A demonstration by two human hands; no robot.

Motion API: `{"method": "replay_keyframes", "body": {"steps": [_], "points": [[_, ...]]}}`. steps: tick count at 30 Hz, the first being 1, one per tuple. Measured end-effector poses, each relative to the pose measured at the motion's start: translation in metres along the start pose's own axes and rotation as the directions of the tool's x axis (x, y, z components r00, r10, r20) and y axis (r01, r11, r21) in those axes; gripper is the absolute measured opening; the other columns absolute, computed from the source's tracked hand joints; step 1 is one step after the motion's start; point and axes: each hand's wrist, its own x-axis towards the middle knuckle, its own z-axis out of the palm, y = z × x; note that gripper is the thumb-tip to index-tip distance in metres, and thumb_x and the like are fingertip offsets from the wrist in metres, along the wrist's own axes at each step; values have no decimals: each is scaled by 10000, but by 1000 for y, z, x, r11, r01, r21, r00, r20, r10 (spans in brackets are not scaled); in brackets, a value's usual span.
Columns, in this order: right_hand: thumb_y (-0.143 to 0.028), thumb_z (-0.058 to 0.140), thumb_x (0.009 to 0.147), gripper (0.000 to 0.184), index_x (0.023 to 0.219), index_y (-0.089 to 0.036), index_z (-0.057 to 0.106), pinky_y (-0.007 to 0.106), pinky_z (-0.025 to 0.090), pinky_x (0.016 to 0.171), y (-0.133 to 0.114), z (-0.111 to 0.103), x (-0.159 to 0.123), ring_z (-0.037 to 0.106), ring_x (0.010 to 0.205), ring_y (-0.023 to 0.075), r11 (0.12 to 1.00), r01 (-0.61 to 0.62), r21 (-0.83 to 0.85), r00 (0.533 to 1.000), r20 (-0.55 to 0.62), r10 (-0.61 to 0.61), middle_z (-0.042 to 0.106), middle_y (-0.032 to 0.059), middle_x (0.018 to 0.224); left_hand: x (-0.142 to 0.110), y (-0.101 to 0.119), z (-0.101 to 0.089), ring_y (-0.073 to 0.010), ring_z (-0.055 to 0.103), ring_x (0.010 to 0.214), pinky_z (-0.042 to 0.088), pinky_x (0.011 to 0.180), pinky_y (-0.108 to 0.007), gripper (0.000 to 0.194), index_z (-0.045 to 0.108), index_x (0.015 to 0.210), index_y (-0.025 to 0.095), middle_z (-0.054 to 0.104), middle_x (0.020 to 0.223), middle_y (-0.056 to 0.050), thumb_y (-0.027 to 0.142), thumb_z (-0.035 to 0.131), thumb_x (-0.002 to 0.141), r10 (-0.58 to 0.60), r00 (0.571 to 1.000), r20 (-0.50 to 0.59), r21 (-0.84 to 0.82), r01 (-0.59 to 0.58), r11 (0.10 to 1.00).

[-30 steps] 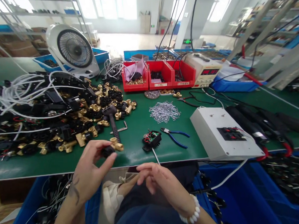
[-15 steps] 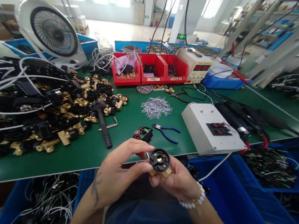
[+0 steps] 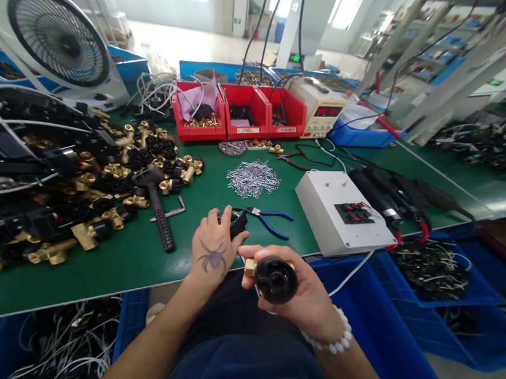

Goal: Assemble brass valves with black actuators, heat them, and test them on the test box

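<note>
My right hand (image 3: 295,284) is closed round a brass valve (image 3: 250,267) with a round black cap (image 3: 276,279), held above my lap. The cap's hollow end faces me. At the bench's front, my left hand (image 3: 216,246) has its fingers over a small black housing (image 3: 238,224), its thumb along the near side. Much of the housing is hidden under the hand. Just right of it lie blue-handled cutting pliers (image 3: 274,219). Beyond them is a pile of small metal clips (image 3: 253,178).
A black hammer (image 3: 159,209) and a hex key (image 3: 175,209) lie left, beside heaped brass valves (image 3: 88,234). Red bins (image 3: 243,130) and a power supply (image 3: 317,114) stand behind. A white box (image 3: 344,212) sits right; blue crates (image 3: 372,314) are below the bench edge.
My left hand has left the valve and moved up and left onto the black housing. The right hand has turned the valve, which now shows a deeper black cap. The view has shifted slightly.
</note>
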Motion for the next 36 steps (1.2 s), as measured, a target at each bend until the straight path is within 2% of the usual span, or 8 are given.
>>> {"method": "replay_keyframes", "body": {"steps": [4,9,11,17,23,25,33,36], "points": [[-40,736,801,502,1179,-366,681,272,547,907,0,0,-2,688,957,107,1000,-23,-4,1000,-19,23,643,4,1295,3,-30,0,-265,655,1026,532,928,-404,530,608,1295,196,662,1161,-98,454,694,840,-87,995,54,-557,102,824],[-321,748,865,454,1296,-311,606,255,542,778,12,1,-1,674,781,106,987,-52,149,995,-75,63,702,69,1146,-9,-45,-12,-215,707,912,594,823,-337,729,523,1349,174,670,1185,-124,612,702,795,-46,972,229,-973,228,-22],[-365,723,885,390,1249,-266,624,243,530,732,17,3,1,653,736,101,985,-61,161,991,-110,79,709,84,1097,-18,-39,-20,-215,700,1023,584,889,-310,611,551,1304,207,668,1218,-114,552,711,825,33,984,178,-969,181,-171],[-338,740,874,413,1264,-277,619,222,528,739,21,13,-1,649,763,93,983,-80,168,989,-109,99,689,46,1061,-36,-24,-42,-329,579,1259,605,844,-383,654,458,1395,309,477,1492,-109,689,542,869,241,969,63,-994,83,-73],[-295,711,904,452,1335,-339,586,183,534,772,23,10,-6,648,802,69,997,-12,71,997,-73,17,679,22,1111,-37,-42,-73,-239,482,1340,397,1140,-341,473,550,1361,286,530,1427,-46,529,519,957,303,949,-86,-856,-226,464],[-295,712,902,446,1330,-344,594,173,535,764,23,10,-5,635,792,60,1000,23,15,995,-94,-22,668,14,1120,-42,-41,-79,-201,481,1331,384,1136,-294,428,522,1364,311,538,1404,-13,447,560,960,299,953,-54,-838,-205,505],[-357,708,904,427,1310,-320,581,164,520,678,17,27,-5,606,698,50,992,-107,-59,986,-136,99,671,10,989,-46,-16,-67,-136,647,1077,531,867,-211,471,501,1361,308,644,1265,-12,406,609,913,-60,978,199,-961,183,-206],[-396,682,920,376,1248,-268,551,161,509,638,18,31,-7,616,637,49,985,-173,-4,974,-145,171,653,-6,865,-44,-15,-68,-171,610,1205,532,935,-252,511,475,1418,350,611,1350,-11,406,604,926,-96,988,124,-970,100,-220]]}}
